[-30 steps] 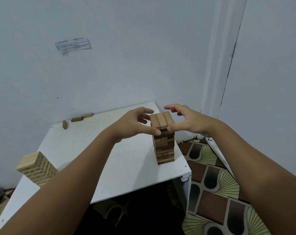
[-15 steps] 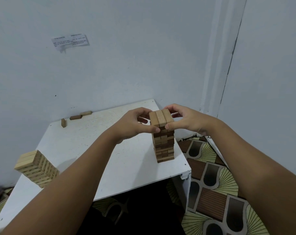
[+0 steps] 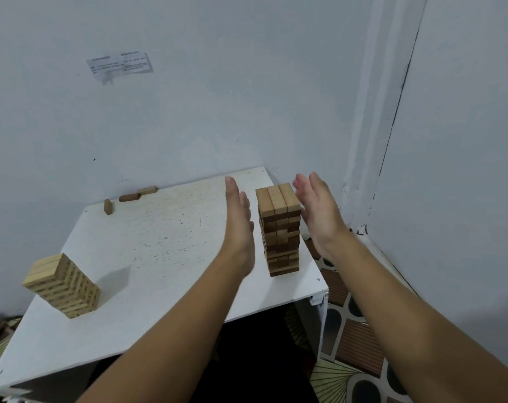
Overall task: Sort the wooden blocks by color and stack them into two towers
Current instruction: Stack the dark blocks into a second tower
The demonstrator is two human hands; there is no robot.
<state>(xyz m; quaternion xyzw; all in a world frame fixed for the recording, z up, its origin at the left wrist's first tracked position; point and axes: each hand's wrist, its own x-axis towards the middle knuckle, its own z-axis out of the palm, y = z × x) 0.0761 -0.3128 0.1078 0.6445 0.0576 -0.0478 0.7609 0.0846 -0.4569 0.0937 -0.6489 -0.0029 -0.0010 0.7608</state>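
A tall tower of darker brown wooden blocks [image 3: 280,231] stands near the right front corner of the white table [image 3: 159,242]. My left hand [image 3: 238,216] is flat with straight fingers just left of the tower, a small gap between them. My right hand [image 3: 319,210] is flat on the tower's right side, close to the top layers; whether it touches them I cannot tell. A shorter tower of pale blocks [image 3: 62,286] stands at the table's left front. Three loose blocks lie at the far edge: one upright brown block [image 3: 108,206], one dark block [image 3: 128,197] and one light block [image 3: 147,190].
Grey walls close in behind and to the right of the table. A paper note [image 3: 120,65] is stuck on the back wall. A patterned floor [image 3: 351,353] shows below the table's right edge. The brown tower stands close to that edge.
Both hands let go of the brown tower's top layer and straightened out flat on either side of it. The towers and loose blocks stayed where they were.
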